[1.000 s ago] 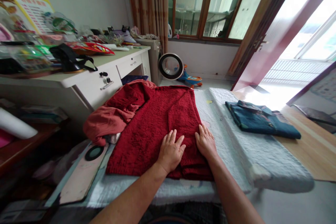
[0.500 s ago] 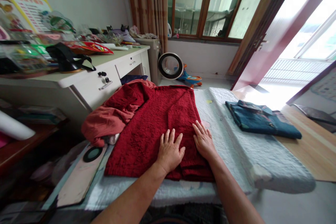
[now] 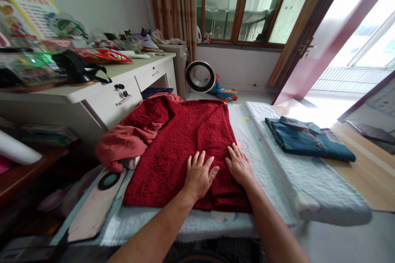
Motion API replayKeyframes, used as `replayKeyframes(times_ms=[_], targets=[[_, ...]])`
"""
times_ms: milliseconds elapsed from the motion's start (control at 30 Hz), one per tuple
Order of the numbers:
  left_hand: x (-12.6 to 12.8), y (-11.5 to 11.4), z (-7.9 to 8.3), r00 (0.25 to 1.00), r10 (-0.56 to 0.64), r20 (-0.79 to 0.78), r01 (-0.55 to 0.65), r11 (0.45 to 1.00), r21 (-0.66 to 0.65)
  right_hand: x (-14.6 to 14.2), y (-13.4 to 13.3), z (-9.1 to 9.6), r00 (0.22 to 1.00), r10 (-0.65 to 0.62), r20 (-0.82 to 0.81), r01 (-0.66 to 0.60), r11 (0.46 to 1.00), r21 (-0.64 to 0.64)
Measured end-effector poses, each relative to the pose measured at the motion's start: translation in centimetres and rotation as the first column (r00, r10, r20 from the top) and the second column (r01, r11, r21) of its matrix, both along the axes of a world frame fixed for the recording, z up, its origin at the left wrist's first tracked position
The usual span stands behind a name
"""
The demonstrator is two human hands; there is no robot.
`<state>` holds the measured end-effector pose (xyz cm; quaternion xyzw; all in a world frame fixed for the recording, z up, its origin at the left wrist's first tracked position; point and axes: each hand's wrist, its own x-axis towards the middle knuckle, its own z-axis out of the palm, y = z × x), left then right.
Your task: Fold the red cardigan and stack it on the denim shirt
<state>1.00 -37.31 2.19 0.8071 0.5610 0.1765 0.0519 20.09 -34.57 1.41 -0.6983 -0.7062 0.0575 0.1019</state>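
A dark red knitted sweater [image 3: 182, 139] lies spread on a pale quilted pad [image 3: 271, 168] in front of me. My left hand [image 3: 199, 174] rests flat on its lower part, fingers spread and open. My right hand [image 3: 239, 164] lies flat beside it at the sweater's right edge, fingers stretched out. Both palms press on the knit and hold nothing. The sweater's left sleeve is bunched with a lighter red cloth [image 3: 123, 144] at the pad's left side.
A folded dark blue garment [image 3: 305, 144] lies on the pad to the right. A white desk [image 3: 101, 90] crowded with clutter stands at the left. A round fan [image 3: 200, 77] and a toy sit on the floor beyond. An open door [image 3: 324, 28] is at the right.
Both hands have slid a little up the sweater, away from me, staying flat on it. The sweater has hardly shifted.
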Motion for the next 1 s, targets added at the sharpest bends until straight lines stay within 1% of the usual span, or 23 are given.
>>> replayKeyframes(times_ms=[100,200,400,467,600,800,1000], targets=[[-0.01,0.04,-0.06,1.0,0.019,0.015,-0.019,1.0,-0.006,-0.04,0.0,0.14,1.0,-0.017,0.001,0.017,1.0,-0.013],[0.12,0.02,-0.26,1.0,0.025,0.011,-0.026,0.999,0.03,-0.06,-0.04,0.24,1.0,-0.023,0.0,0.023,1.0,-0.015],[0.39,0.15,-0.49,0.999,-0.044,-0.008,0.044,0.993,0.112,-0.04,-0.09,0.04,0.999,-0.05,0.003,0.05,0.999,0.011],[0.39,0.3,-0.61,0.996,-0.086,-0.006,0.086,0.991,0.105,0.0,-0.07,-0.07,0.998,-0.064,0.006,0.064,0.998,0.011],[0.3,0.64,-0.9,0.987,-0.157,0.011,0.157,0.987,0.044,0.13,-0.03,-0.22,0.998,-0.064,0.01,0.064,0.998,0.016],[0.14,0.82,-0.92,0.985,-0.17,0.042,0.169,0.985,0.018,0.15,-0.08,-0.12,0.998,-0.063,-0.005,0.063,0.998,0.016],[0.12,0.82,-0.81,0.985,-0.166,0.048,0.166,0.986,0.011,0.24,-0.06,-0.37,0.995,-0.1,-0.007,0.1,0.995,0.024]])
